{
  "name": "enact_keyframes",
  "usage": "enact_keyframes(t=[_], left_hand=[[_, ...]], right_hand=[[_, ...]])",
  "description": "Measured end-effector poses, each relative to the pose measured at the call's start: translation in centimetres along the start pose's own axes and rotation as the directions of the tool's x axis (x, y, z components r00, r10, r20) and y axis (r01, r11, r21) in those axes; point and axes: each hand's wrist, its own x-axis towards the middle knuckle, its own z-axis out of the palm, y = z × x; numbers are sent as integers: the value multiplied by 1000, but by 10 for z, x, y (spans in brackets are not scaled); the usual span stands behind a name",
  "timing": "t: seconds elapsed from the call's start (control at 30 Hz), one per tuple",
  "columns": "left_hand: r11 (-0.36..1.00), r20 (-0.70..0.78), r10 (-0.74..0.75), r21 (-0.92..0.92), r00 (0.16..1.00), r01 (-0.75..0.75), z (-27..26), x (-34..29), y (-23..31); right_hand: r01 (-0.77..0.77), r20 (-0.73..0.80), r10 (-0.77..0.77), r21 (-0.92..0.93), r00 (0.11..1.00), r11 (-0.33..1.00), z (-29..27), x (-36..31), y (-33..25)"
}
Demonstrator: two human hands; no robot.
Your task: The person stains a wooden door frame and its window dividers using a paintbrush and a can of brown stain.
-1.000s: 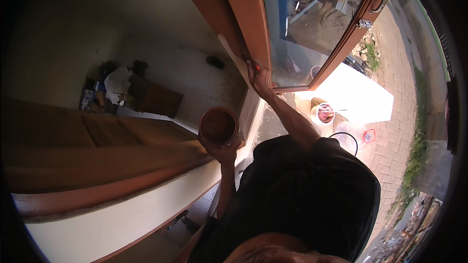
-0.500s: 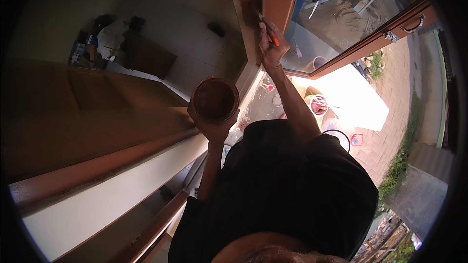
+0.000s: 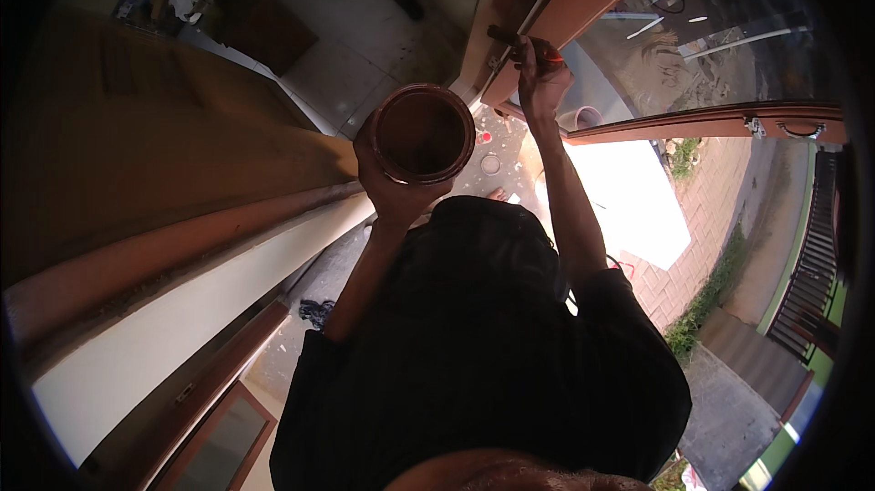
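Note:
My left hand is wrapped round a brown-stained paint can, held upright with its open top facing me. Reddish-brown paint coats its rim and inside; how much it holds is too dark to tell. In the fingers of my right hand is a paintbrush with an orange handle, partly covered by the fingers. Its dark bristles point left, at the reddish-brown door frame. Whether they touch the wood I cannot tell.
A glazed door or window leaf with a metal catch and handle stands open on the right. Left of me is a brown wooden door panel. Below lies a paint-spotted floor with a round lid. Brick paving extends outside.
My view has shifted, and the can sits higher and further right in it. The right hand has moved right with the brush, whose bristles now point left rather than up.

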Motion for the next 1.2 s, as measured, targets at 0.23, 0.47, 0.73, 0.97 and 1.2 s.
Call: enact_keyframes(t=[0.23, 0.47, 0.73, 0.97, 1.2], left_hand=[[997, 43, -6, -70, 999, 9, 23, -4, -18], [986, 45, 103, -139, 994, -96, 38, 13, -17], [993, 72, 58, -108, 996, -50, 44, 12, -14], [995, 44, 82, -68, 996, -79, 45, 10, -15], [989, 42, 105, -105, 994, -100, 46, 12, -8]], right_hand=[[-12, 69, -3, 225, 998, 974, -65, 28, -145], [-44, 522, 14, 45, 853, 998, -80, 5, -201], [132, 685, -64, -47, 726, 990, -57, -17, -172], [196, 639, -152, 2, 754, 981, -54, -16, -170], [270, 710, -88, -148, 698, 952, -59, -14, -171]])
